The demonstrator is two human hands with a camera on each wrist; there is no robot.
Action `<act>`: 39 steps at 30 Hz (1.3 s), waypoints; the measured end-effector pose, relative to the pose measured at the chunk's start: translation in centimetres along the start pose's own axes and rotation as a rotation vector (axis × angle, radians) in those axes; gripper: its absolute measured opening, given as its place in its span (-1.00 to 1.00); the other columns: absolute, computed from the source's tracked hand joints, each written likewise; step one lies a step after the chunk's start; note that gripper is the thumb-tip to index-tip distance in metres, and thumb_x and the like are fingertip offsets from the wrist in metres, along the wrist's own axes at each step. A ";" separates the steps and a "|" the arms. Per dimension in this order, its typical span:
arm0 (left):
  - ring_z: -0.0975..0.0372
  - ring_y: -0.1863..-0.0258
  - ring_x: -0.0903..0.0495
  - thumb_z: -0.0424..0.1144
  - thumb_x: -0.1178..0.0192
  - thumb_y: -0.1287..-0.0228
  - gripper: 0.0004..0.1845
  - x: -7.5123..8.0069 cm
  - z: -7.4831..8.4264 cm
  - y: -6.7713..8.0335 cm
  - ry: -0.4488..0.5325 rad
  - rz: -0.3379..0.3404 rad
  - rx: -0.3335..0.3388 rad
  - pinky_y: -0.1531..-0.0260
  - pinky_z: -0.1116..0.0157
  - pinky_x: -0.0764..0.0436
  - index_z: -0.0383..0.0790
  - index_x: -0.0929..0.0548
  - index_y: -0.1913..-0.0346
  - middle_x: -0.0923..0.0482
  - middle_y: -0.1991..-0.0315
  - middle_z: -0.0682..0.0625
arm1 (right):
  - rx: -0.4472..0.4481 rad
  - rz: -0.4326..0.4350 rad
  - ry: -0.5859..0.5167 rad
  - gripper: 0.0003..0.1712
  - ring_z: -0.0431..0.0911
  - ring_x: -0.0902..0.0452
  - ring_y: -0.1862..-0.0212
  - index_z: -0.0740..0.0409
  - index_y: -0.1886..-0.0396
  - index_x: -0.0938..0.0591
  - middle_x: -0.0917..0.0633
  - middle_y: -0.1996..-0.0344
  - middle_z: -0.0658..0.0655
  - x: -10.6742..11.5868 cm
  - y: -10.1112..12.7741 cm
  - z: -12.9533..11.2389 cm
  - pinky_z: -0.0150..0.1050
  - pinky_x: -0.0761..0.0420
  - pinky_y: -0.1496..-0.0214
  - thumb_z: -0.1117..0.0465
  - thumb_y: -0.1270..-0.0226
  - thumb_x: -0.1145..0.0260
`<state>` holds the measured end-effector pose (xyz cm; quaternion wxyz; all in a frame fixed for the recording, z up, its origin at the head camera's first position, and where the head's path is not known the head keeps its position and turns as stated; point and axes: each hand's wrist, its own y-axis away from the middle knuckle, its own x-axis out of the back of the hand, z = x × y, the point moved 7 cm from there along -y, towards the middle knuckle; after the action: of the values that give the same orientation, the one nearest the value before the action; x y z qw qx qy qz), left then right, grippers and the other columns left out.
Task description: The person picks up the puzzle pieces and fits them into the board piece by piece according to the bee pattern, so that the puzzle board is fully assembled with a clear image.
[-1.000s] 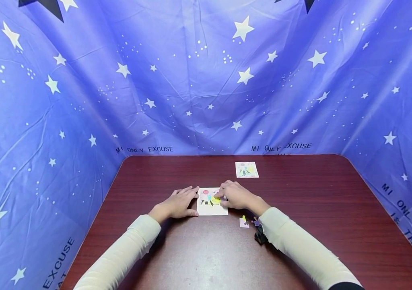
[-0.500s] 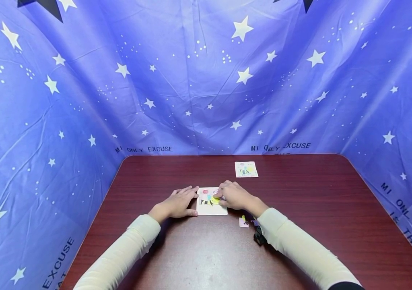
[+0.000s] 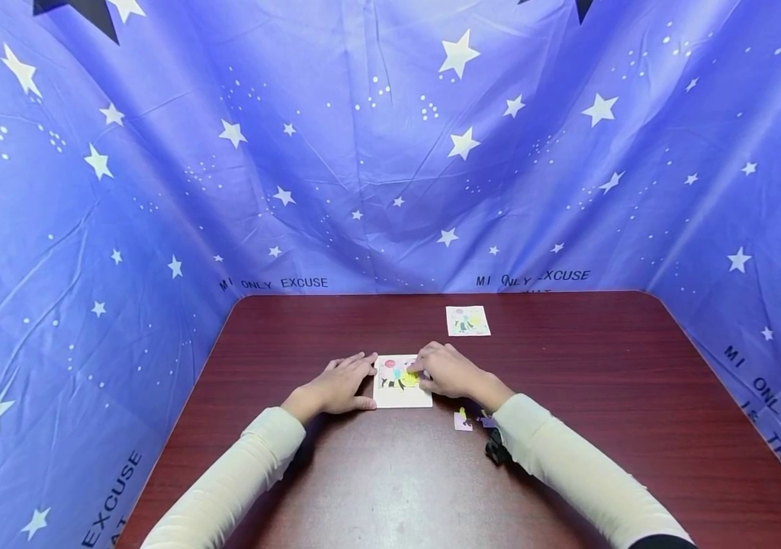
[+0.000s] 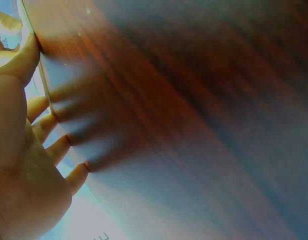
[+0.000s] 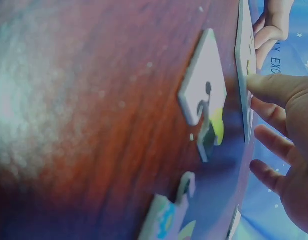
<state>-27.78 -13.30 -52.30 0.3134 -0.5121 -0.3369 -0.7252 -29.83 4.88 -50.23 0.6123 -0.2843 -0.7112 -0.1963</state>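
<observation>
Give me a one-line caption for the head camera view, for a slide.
Left hand steadies the puzzle board while right hand presses on its pieces; loose piece on the table.

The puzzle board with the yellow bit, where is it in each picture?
Head: puzzle board lies mid-table between both hands.
Left wrist: only its thin edge shows at far left, against the fingertips.
Right wrist: seen edge-on at upper right, beside the thumb.
Shared landmark: the dark red table.
</observation>
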 end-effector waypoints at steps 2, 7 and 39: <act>-0.07 -0.60 -0.13 0.22 -0.27 -0.31 -0.28 0.0 0.0 0.0 0.001 0.002 -0.002 -0.44 -0.19 -0.25 -0.14 -0.45 -0.37 -0.12 -0.63 -0.10 | 0.001 0.003 0.009 -0.63 0.03 -0.59 -0.14 -0.04 -0.10 -0.77 -0.78 0.02 0.02 -0.1 -0.1 0.1 -0.06 -0.56 0.04 0.16 -0.29 -0.38; -0.07 -0.60 -0.13 0.22 -0.28 -0.31 -0.28 0.1 0.0 -0.1 0.004 -0.003 0.002 -0.43 -0.19 -0.25 -0.13 -0.45 -0.37 -0.12 -0.63 -0.09 | 0.001 -0.004 0.028 -0.65 0.03 -0.59 -0.14 -0.06 -0.08 -0.78 -0.78 0.07 0.00 -0.1 -0.2 0.1 -0.04 -0.56 0.03 0.14 -0.29 -0.39; -0.06 -0.61 -0.13 0.23 -0.29 -0.29 -0.28 -0.2 -0.1 -0.1 0.006 0.006 0.002 -0.43 -0.18 -0.24 -0.13 -0.46 -0.36 -0.12 -0.63 -0.10 | 0.069 0.082 -0.017 -0.78 -0.02 -0.63 -0.06 -0.06 0.08 -0.81 -0.78 0.13 -0.02 1.6 2.6 0.1 0.05 -0.61 -0.04 0.09 -0.31 -0.41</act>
<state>-27.84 -13.33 -52.51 0.3172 -0.5105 -0.3352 -0.7255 -28.38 7.15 -48.85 0.6231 -0.2937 -0.7105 -0.1438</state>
